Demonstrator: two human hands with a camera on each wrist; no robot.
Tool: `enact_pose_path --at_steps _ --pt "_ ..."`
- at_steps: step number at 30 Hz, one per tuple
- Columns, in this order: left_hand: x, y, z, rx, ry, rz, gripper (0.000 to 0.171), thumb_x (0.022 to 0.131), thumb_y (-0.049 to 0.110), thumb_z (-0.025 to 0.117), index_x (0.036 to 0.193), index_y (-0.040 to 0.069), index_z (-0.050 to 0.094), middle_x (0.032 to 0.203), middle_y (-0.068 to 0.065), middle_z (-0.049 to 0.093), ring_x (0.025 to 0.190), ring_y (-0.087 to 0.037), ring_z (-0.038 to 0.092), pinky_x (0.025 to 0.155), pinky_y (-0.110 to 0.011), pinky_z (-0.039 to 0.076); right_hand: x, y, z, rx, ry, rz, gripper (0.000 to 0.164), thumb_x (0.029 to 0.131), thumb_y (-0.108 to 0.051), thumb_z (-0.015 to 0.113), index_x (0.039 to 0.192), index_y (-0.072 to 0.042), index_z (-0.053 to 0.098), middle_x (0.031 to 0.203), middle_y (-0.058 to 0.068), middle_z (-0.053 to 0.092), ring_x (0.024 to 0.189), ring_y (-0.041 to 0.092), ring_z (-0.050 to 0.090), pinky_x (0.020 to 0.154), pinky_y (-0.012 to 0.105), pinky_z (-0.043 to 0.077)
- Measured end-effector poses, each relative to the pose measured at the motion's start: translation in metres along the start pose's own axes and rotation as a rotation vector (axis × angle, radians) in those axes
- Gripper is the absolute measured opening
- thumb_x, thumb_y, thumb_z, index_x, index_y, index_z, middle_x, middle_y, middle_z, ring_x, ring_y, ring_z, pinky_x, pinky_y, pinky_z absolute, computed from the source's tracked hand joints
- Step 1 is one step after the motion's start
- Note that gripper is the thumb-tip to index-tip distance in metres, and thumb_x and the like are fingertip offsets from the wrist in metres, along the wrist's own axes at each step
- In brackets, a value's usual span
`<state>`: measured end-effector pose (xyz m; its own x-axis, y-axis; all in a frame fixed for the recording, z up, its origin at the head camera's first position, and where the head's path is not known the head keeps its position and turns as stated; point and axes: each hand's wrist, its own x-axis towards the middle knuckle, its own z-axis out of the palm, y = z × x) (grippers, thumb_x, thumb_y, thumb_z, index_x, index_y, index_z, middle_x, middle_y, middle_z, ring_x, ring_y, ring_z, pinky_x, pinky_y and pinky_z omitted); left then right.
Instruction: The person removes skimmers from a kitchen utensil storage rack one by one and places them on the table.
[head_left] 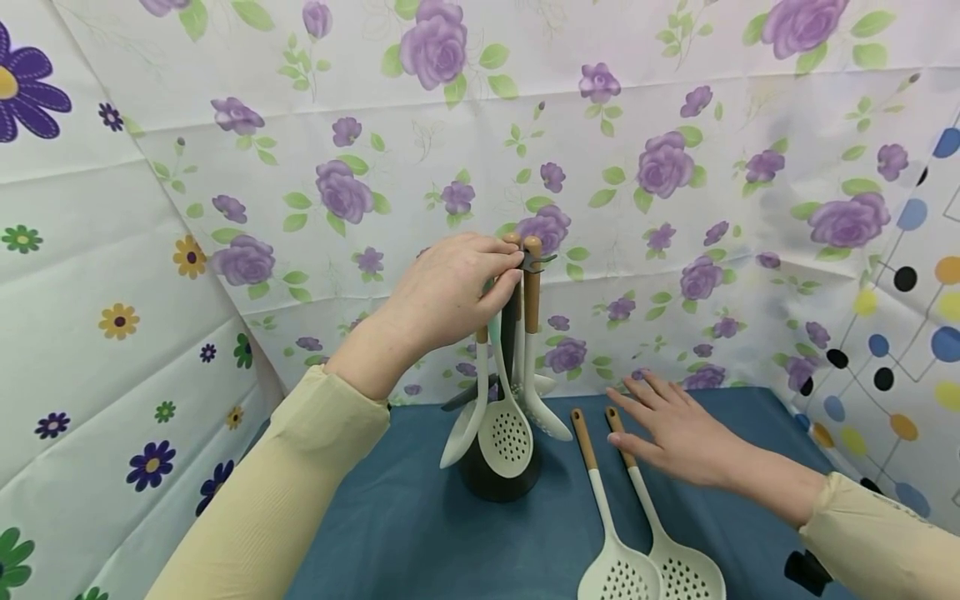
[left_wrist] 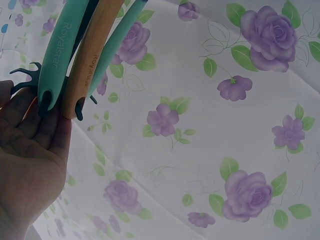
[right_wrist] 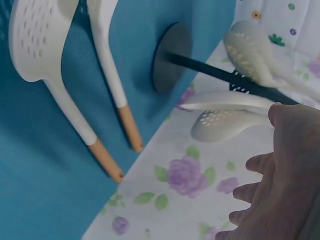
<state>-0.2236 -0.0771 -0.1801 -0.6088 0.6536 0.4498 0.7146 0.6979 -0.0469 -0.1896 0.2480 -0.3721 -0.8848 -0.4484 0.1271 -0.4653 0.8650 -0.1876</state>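
Note:
My left hand [head_left: 457, 283] reaches up to the top of a dark utensil stand [head_left: 501, 487] and grips its hook ring with the fingertips. From the hooks hang several white utensils with wooden or green handles, among them a slotted spoon [head_left: 506, 437] and a ladle [head_left: 465, 437]. The left wrist view shows a green handle [left_wrist: 60, 60] and a wooden handle [left_wrist: 90, 60] close above the fingers. My right hand [head_left: 678, 433], fingers spread and holding nothing, hovers beside two white skimmers [head_left: 618, 575] with wooden handles, which lie side by side on the blue cloth.
A blue cloth [head_left: 390, 517] covers the table. Flower-printed fabric [head_left: 450, 142] rises behind it, and patterned sheets [head_left: 67, 333] hang at both sides. A small black object [head_left: 807, 573] lies by the right sleeve.

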Motion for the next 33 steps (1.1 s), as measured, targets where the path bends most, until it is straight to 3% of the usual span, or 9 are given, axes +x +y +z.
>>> enact_pose_path --at_steps 12,33 --pt "0.002 0.001 -0.001 0.004 0.004 0.006 0.039 0.11 0.03 0.049 0.141 0.013 0.064 0.144 -0.003 0.06 0.136 -0.023 0.051 0.113 -0.038 0.041 -0.005 -0.026 -0.024 -0.031 0.034 -0.094 0.076 0.102 -0.068 0.04 0.163 -0.024 0.033 0.166 0.012 0.027 0.154 0.04 0.012 0.119 0.066 0.013" --pt "0.003 0.003 -0.001 0.033 0.003 0.003 0.037 0.106 0.02 0.05 0.137 0.011 0.067 0.14 -0.004 0.063 0.134 -0.024 0.053 0.117 -0.038 0.036 0.006 -0.044 -0.029 0.062 0.097 -0.105 0.074 0.103 -0.064 0.043 0.162 -0.019 0.035 0.166 0.008 0.029 0.154 0.037 0.018 0.12 0.062 0.02"
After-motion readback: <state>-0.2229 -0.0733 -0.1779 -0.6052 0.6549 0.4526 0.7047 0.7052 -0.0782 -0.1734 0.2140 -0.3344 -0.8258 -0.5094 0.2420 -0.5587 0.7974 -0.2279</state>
